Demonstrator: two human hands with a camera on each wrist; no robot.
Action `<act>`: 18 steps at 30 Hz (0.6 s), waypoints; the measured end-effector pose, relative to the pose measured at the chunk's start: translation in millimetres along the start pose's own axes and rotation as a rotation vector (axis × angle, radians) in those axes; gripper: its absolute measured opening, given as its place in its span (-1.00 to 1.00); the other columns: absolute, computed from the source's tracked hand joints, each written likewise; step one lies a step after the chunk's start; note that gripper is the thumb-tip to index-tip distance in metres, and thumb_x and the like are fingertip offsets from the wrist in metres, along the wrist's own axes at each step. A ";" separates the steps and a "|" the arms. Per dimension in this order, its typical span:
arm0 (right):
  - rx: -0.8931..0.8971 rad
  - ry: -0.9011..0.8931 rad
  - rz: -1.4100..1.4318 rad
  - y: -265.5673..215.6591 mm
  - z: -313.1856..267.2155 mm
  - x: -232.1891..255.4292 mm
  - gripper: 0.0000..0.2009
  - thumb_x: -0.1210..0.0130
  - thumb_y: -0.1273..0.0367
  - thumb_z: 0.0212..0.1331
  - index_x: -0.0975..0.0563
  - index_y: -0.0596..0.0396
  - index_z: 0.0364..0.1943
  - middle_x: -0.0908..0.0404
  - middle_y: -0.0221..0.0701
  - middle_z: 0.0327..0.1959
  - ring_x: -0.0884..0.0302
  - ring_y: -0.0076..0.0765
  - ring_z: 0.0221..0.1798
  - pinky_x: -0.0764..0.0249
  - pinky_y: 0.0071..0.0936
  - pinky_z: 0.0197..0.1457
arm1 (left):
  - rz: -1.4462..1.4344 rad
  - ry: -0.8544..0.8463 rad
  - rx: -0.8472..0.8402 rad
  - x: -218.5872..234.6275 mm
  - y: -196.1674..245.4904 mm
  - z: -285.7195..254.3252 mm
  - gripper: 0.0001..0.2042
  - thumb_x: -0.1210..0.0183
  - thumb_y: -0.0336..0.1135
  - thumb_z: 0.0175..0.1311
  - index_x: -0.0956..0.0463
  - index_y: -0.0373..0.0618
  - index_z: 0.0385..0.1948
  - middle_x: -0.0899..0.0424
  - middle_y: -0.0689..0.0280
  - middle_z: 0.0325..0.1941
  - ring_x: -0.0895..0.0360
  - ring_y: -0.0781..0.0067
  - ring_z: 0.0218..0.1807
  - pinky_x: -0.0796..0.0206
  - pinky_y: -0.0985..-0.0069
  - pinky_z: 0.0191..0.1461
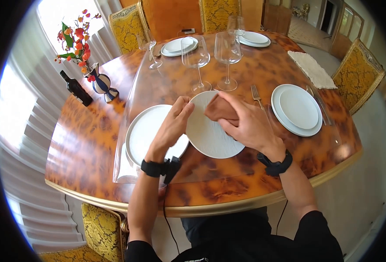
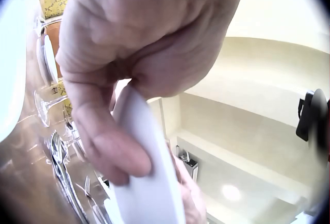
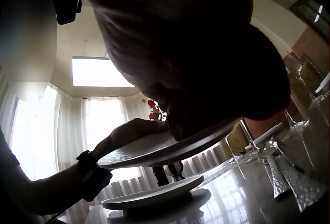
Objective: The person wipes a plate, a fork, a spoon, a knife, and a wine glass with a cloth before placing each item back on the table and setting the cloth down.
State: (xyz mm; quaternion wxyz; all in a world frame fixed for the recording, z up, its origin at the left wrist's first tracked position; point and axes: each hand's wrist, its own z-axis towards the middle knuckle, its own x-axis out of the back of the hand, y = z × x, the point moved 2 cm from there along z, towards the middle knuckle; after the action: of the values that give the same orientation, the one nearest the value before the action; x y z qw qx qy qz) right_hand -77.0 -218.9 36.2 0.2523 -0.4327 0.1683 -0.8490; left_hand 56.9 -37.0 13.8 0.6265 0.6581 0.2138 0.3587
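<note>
My left hand [image 1: 171,124] grips a white plate [image 1: 208,137] by its left edge, thumb on the upper face. The plate is held above the table, as the right wrist view shows. My right hand [image 1: 252,126] holds a folded brown cloth [image 1: 220,108] against the plate's upper face near its far right side. Part of the cloth is hidden under those fingers. Below and to the left, a larger white plate [image 1: 147,131] lies on the table near my left forearm. In the left wrist view the gripped plate [image 2: 149,183] appears edge-on between thumb and fingers.
Two stacked white plates [image 1: 297,107] sit to the right, between a fork [image 1: 256,94] and a knife [image 1: 321,105]. Stemmed glasses [image 1: 196,56] stand just beyond my hands. A dark bottle [image 1: 76,89] and a flower vase [image 1: 103,85] stand at left. A pale cloth [image 1: 311,70] lies far right.
</note>
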 end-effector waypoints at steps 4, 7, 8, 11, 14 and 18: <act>0.067 -0.148 -0.051 -20.5 13.1 -20.4 -0.49 -0.24 0.27 0.13 -0.50 0.01 0.21 -0.67 -0.18 -0.04 -0.65 0.07 -0.04 -0.59 -0.15 -0.02 | -0.192 0.142 -0.198 -17.4 -3.1 -12.4 -0.61 0.16 -0.16 0.61 -0.45 -0.27 0.20 -0.61 0.23 0.07 -0.51 0.48 0.05 -0.33 0.52 0.15; 0.139 -0.344 -0.033 -45.5 0.6 -11.2 -0.55 -0.25 0.30 0.03 -0.59 -0.08 0.11 -0.68 -0.26 -0.23 -0.69 -0.01 -0.22 -0.62 -0.16 -0.16 | -0.260 0.227 -0.238 -3.7 -3.7 -19.0 -0.57 0.20 -0.16 0.63 -0.46 -0.31 0.22 -0.61 0.18 0.14 -0.50 0.44 0.13 -0.30 0.51 0.23; 0.176 -0.350 -0.104 -46.9 -4.5 -6.6 -0.62 -0.23 0.29 0.05 -0.61 -0.08 0.03 -0.67 -0.27 -0.27 -0.69 -0.05 -0.22 -0.60 -0.16 -0.21 | -0.229 0.246 -0.241 1.0 -2.4 -23.8 -0.56 0.20 -0.15 0.63 -0.46 -0.31 0.22 -0.61 0.17 0.14 -0.50 0.43 0.14 -0.29 0.50 0.25; 0.084 -0.383 -0.328 -27.0 8.7 10.3 -0.68 -0.21 0.26 0.09 -0.62 -0.14 -0.03 -0.67 -0.29 -0.29 -0.69 -0.12 -0.22 -0.58 -0.17 -0.27 | -0.153 0.248 -0.281 -1.2 -1.2 -26.8 -0.55 0.20 -0.13 0.63 -0.45 -0.32 0.24 -0.61 0.16 0.16 -0.49 0.38 0.21 -0.26 0.48 0.31; 0.091 -0.158 -0.319 -20.8 35.5 3.4 -0.66 -0.22 0.28 0.09 -0.62 -0.14 0.01 -0.66 -0.29 -0.28 -0.67 -0.09 -0.25 -0.58 -0.16 -0.26 | -0.092 0.175 -0.336 -19.5 5.6 -26.6 -0.55 0.21 -0.14 0.63 -0.43 -0.30 0.26 -0.59 0.17 0.20 -0.46 0.34 0.27 -0.24 0.47 0.34; 0.175 -0.174 -0.060 -50.2 10.9 -21.9 -0.68 -0.21 0.26 0.10 -0.63 -0.17 -0.01 -0.67 -0.32 -0.29 -0.68 -0.09 -0.27 -0.59 -0.19 -0.25 | -0.239 0.257 -0.336 -6.1 8.0 -31.5 -0.54 0.24 -0.13 0.64 -0.44 -0.32 0.24 -0.60 0.18 0.18 -0.49 0.38 0.22 -0.27 0.48 0.31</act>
State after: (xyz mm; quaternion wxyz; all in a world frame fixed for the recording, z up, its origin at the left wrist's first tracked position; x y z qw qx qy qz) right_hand -71.4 -166.1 53.4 0.2773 -0.4860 0.0581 -0.8268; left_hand 28.3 -21.3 19.0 0.7329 0.4636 0.3053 0.3934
